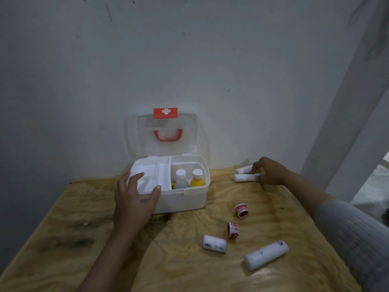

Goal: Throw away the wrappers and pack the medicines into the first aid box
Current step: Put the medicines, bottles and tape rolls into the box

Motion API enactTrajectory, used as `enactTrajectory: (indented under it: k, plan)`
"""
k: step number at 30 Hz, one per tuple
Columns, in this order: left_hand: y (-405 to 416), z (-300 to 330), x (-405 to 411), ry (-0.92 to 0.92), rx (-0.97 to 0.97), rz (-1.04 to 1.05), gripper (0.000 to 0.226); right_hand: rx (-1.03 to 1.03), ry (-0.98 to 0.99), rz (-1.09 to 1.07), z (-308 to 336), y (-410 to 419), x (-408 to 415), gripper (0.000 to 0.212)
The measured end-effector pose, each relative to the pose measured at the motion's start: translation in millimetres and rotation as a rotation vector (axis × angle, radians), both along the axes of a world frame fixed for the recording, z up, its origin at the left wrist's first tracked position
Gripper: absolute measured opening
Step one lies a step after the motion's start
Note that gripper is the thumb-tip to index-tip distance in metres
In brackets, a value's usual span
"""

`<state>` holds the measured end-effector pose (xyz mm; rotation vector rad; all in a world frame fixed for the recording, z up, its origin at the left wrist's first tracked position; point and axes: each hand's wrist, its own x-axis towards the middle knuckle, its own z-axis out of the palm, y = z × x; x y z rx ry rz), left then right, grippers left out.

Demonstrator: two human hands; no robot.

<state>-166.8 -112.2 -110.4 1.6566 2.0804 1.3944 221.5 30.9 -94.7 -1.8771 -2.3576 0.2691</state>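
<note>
The white first aid box (185,202) stands open against the wall, its clear lid (161,133) upright with a red handle. Inside on the right stand a clear bottle (181,179) and a yellow bottle (197,179); a white divided tray (151,175) fills the left side. My left hand (134,199) grips the box's front left corner, thumb on the rim. My right hand (268,170) pinches the nearer of two white bandage rolls (245,177) at the table's back right; the other roll (244,169) lies just behind it.
On the wooden table (84,239) lie two red-and-white tape rolls (241,210) (232,229), a short white bandage roll (214,244) and a long white roll (266,255) at the front right. A white wall is behind; a pillar (345,123) rises at the right.
</note>
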Motion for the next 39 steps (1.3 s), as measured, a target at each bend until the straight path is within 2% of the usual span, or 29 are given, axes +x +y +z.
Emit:
enactTrajectory:
  k: [5,8,12,20,24,28,33,39]
  plan:
    - [-1.2,0.0,0.7,-0.002,0.0,0.001,0.058,0.019,-0.007,0.041,3.0,-1.2,-6.0,0.01]
    - [-1.9,1.5,1.5,-0.007,0.006,0.001,0.056,0.04,-0.065,0.017,0.2,-3.2,-9.5,0.015]
    - [-1.4,0.5,0.3,-0.009,0.016,-0.013,0.054,0.024,0.087,-0.032,-7.1,-14.1,-12.2,0.021]
    - [-1.8,0.5,0.4,-0.01,0.017,-0.017,0.053,0.22,0.307,-0.068,-25.5,-52.5,-17.2,0.015]
    - [-2.2,1.5,-0.3,-0.005,0.008,-0.018,0.053,0.302,0.378,-0.001,1.1,-62.0,-27.1,0.013]
    - [-2.0,1.2,-0.7,-0.007,0.009,-0.019,0.053,0.43,0.438,0.139,57.7,-65.5,-47.0,0.017]
    - [-1.1,1.6,-0.6,0.001,-0.009,-0.012,0.056,0.331,0.223,0.312,110.5,-56.0,-91.1,0.019]
    - [-1.7,1.6,-2.5,-0.001,-0.027,-0.017,0.058,0.165,-0.134,0.391,112.1,-32.3,-155.8,0.026]
